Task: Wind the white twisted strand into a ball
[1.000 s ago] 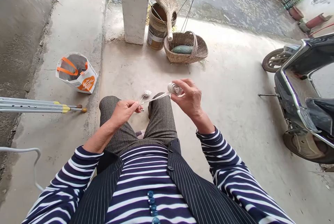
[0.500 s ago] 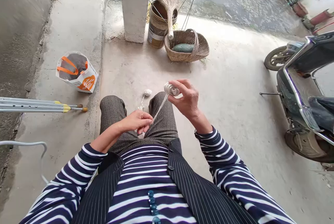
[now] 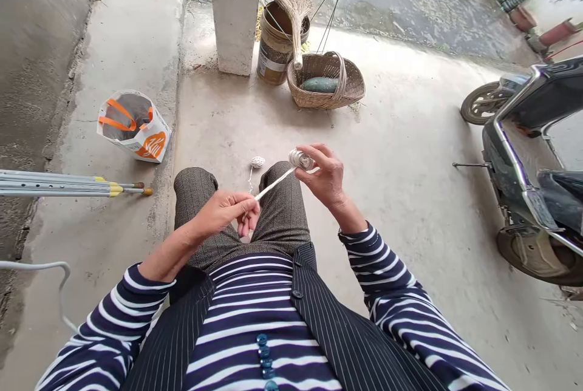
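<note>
My right hand (image 3: 325,175) grips a small wound ball of white cord (image 3: 300,160) between thumb and fingers, over my right knee. From the ball a taut stretch of white cord (image 3: 276,184) slants down to my left hand (image 3: 230,212), which pinches it between thumb and forefinger above my lap. Beyond my knees, a second ball of white cord (image 3: 257,162) lies on the concrete floor, with a loose crinkled strand trailing from it toward my left hand. Where that strand ends behind the hand is hidden.
Ahead stand a wicker basket (image 3: 314,96) holding a green gourd, a bucket (image 3: 272,57) with a straw broom, and a concrete pillar (image 3: 237,14). On the left are a white-and-orange bag (image 3: 155,127) and metal crutches (image 3: 54,184). A scooter (image 3: 514,154) is parked at the right.
My left hand has moved slightly left and up, so the cord between my hands lies flatter. The right hand with its ball has barely shifted.
</note>
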{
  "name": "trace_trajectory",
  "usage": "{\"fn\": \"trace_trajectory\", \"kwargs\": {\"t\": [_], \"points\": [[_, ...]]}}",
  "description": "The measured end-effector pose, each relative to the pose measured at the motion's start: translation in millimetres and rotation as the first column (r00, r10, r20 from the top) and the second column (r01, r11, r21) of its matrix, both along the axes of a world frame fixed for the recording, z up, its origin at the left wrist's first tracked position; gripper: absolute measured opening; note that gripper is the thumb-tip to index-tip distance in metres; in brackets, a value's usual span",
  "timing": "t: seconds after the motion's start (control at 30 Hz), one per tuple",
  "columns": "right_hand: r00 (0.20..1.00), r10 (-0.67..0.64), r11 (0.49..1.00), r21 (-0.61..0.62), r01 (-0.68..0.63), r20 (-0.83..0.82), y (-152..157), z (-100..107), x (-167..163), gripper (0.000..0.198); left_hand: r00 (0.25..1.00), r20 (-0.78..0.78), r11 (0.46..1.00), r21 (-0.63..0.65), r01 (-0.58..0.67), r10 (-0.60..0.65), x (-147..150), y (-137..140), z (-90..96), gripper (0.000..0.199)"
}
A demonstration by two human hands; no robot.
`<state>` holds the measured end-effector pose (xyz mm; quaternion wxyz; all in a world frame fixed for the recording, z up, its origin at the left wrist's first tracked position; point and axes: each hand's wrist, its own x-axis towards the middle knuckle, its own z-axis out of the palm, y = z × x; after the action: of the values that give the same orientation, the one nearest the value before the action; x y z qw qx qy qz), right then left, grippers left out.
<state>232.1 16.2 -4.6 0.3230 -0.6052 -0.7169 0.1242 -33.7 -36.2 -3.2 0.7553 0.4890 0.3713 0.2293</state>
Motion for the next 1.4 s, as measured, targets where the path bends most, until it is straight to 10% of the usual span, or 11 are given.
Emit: {"fn": "trace_trajectory", "kwargs": {"t": [0.23,0.5,0.63,0.9,1.13,1.4], "points": [[0.998,0.048,0.987,0.149,-0.052,0.029,-13,5,-2,0.040,0.943,-0.172,0.958,0.059,-0.280,0.286,-12,18,-41.1,0.044],[0.994,0.048,0.988,0.138,-0.062,0.101,-2,5,-9,0.039,0.910,-0.369,0.853,0.521,0.034,0.190,11,-2,-55.5,0.026],[0.997,0.036,0.996,0.076,-0.041,0.064,8,-9,-6,0.038,0.977,-0.210,0.924,0.367,0.104,-0.027,21,-12,-31.8,0.025],[0.988,0.096,0.995,0.013,-0.095,-0.123,2,-38,1,0.044,0.995,0.070,0.998,0.017,-0.066,0.065,9,-2,3.0,0.039],[0.921,0.225,0.958,-0.101,-0.269,-0.317,-16,-48,-10,0.042,0.823,0.234,0.854,-0.200,-0.479,0.517,16,28,11.7,0.029],[0.747,0.177,0.831,-0.310,-0.462,-0.641,-30,-43,-20,0.043,0.769,0.174,0.779,-0.281,-0.560,0.615,28,65,-7.5,0.021]]}}
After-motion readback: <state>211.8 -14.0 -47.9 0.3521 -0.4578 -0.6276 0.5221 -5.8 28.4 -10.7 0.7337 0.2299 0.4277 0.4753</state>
